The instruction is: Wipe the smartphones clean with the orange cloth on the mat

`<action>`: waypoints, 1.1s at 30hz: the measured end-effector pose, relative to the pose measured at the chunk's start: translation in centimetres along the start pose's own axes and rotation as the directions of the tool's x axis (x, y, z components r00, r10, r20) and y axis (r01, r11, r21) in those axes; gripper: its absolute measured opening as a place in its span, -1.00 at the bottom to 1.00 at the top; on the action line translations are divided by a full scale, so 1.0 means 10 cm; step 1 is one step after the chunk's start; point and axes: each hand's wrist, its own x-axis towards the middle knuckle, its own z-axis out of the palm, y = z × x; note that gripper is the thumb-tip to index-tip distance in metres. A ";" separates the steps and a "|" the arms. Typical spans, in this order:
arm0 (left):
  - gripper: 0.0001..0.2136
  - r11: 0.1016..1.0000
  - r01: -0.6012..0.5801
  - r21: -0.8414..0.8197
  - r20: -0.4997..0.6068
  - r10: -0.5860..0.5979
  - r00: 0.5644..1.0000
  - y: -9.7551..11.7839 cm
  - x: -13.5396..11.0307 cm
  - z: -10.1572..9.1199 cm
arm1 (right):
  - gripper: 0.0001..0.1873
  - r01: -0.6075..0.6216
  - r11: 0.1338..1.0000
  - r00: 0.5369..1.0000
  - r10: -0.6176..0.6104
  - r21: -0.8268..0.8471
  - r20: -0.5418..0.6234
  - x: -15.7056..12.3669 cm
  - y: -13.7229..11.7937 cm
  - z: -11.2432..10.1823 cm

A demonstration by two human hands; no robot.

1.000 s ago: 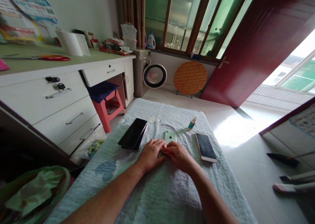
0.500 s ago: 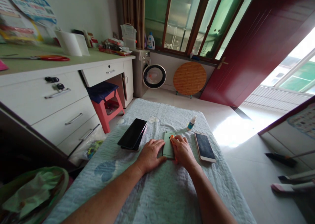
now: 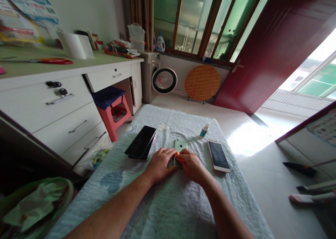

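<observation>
A pale smartphone (image 3: 181,145) lies back side up on the cloth-covered table, its dark logo showing near the top. My left hand (image 3: 160,163) holds it by the left side, with fingers at its edge and thumb by its lower end. Pinched in my right hand (image 3: 193,164) is a small orange cloth (image 3: 177,155), pressed on the phone's back near the left edge. My right hand hides the phone's lower part. Right of it lies a white-framed smartphone (image 3: 218,156), screen up. A small spray bottle (image 3: 204,130) stands behind. To the left, dark-screened phones (image 3: 141,141) lie stacked.
A light quilted cloth (image 3: 168,118) covers the table. Beyond it are a washing machine (image 3: 150,77) with its door ajar and a round wooden tabletop (image 3: 202,82). A red stool (image 3: 111,116) stands at the left by a desk (image 3: 65,104); a bin (image 3: 63,207) sits lower left.
My right hand has slid the orange cloth left and toward me across the phone's back, uncovering the logo. My left hand stays at the phone's side.
</observation>
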 end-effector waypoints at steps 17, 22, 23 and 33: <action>-0.45 0.999 0.025 0.022 0.011 -0.025 1.000 0.03 0.00 -0.02 | -0.75 -0.138 0.990 0.990 0.138 0.012 -0.011 0.01 0.08 -0.02; -0.45 1.000 0.017 0.020 0.001 -0.017 1.000 0.02 0.00 0.00 | -0.76 -0.143 0.990 0.990 0.143 0.000 -0.008 0.02 0.07 -0.01; -0.45 1.000 0.017 0.022 0.001 -0.017 1.000 0.02 0.00 0.00 | -0.76 -0.142 0.990 0.990 0.142 0.000 -0.007 0.02 0.07 -0.01; -0.45 1.000 0.011 0.011 0.003 -0.011 1.000 0.00 0.00 0.00 | -0.75 -0.139 0.990 0.990 0.139 0.007 -0.013 0.02 0.03 -0.03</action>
